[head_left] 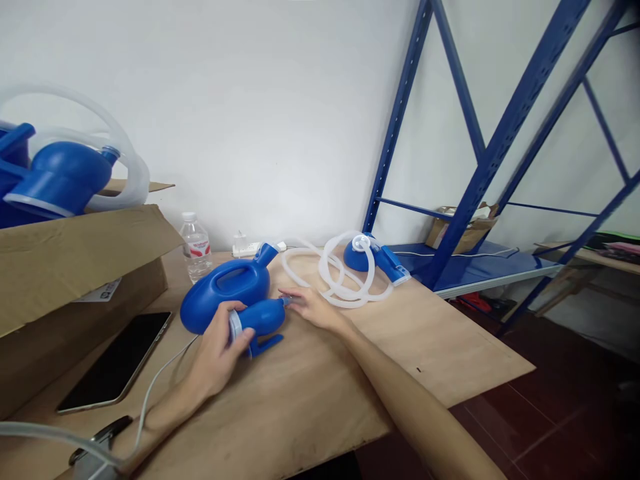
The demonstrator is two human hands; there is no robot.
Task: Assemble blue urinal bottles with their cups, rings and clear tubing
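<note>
My left hand (pixel 223 347) is wrapped around the pale rim of a blue plastic urinal funnel (pixel 265 316), a bulb-shaped piece with a hook-like clip below. At its narrow end, the fingers of my right hand (pixel 310 307) pinch a small clear connector (pixel 287 301) on the nozzle. Just behind lies a blue urinal bottle (pixel 220 300) with a loop handle, its neck pointing up to the right. Farther right, a coiled translucent hose (pixel 345 301) rests beside another blue funnel (pixel 355 259).
At left, an open cardboard box (pixel 95 233) holds more blue pieces and hoses. A phone (pixel 117 360), white cable (pixel 165 367) and water bottle (pixel 196 250) are on the wooden table (pixel 325 413). A power strip (pixel 255 248) sits by the wall; blue metal shelving (pixel 475 267) stands right.
</note>
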